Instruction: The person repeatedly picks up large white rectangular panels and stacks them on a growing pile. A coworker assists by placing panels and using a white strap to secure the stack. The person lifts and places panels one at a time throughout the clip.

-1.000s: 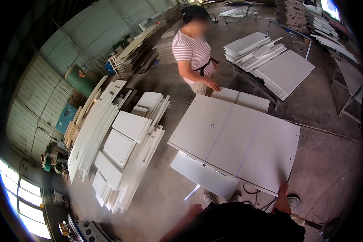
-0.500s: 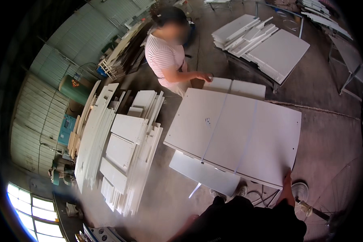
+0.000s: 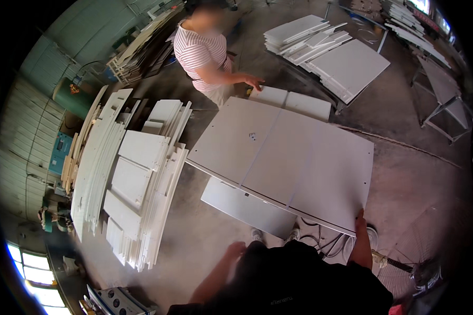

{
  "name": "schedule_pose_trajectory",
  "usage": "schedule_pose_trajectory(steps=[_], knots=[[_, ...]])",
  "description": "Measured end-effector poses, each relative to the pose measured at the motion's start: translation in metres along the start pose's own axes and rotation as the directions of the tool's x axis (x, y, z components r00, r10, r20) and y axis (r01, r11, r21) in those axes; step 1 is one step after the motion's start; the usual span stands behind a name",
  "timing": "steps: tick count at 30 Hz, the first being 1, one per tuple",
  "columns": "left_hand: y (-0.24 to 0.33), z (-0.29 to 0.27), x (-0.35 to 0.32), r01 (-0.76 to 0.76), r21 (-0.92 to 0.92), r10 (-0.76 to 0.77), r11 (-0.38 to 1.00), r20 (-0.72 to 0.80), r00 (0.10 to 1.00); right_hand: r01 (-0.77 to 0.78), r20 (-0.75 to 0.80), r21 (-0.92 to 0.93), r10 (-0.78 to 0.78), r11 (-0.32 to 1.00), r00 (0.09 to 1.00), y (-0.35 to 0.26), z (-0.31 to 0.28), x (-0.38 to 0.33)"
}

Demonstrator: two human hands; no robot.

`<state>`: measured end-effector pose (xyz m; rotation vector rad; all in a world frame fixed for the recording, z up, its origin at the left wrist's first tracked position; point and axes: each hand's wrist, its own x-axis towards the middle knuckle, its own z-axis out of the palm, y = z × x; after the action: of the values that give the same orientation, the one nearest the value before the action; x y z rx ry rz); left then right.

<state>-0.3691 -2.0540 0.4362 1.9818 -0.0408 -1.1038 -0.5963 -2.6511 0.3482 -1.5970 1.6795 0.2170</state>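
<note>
A: What carries the load?

B: A concrete floor. A metal-legged counter stands on it, topped by large white panels laid edge to edge.

A: And directly on the floor?

B: A smaller white board under the counter's near edge; stacked white panels off its left edge; a fan off the near right corner.

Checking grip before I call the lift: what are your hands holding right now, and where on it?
The right hand grips the big white panel at its near right corner. The left hand hangs free below the panel, holding nothing.
</note>
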Motion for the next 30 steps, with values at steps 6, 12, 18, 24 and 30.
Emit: schedule_pose_trajectory(steps=[6, 12, 18, 24, 30], knots=[[0.067, -0.072, 0.095, -0.025, -0.740, -0.014, 0.672, -0.046, 0.999, 0.020, 0.093, 0.041, -0.024, 0.999, 0.995, -0.024, 0.013, -0.142], [0.119, -0.157, 0.188, -0.065, -0.912, -0.041, 0.406, -0.089, 0.995, -0.207, 0.116, 0.131, 0.193, 0.970, 0.974, -0.026, 0.087, -0.269], [0.106, -0.204, 0.190, -0.067, -0.891, -0.218, 0.449, -0.181, 0.959, -0.464, 0.181, 0.289, 0.428, 0.837, 0.885, 0.018, 0.171, -0.332], [0.036, -0.212, 0.149, -0.066, -0.916, -0.183, 0.396, -0.150, 0.972, -0.566, 0.501, 0.355, 0.360, 0.744, 0.787, 0.039, 0.155, -0.367], [0.000, -0.180, 0.070, 0.034, -0.936, -0.405, 0.351, -0.119, 0.907, -0.582, 0.514, 0.340, 0.372, 0.739, 0.773, 0.091, 0.108, -0.210]])
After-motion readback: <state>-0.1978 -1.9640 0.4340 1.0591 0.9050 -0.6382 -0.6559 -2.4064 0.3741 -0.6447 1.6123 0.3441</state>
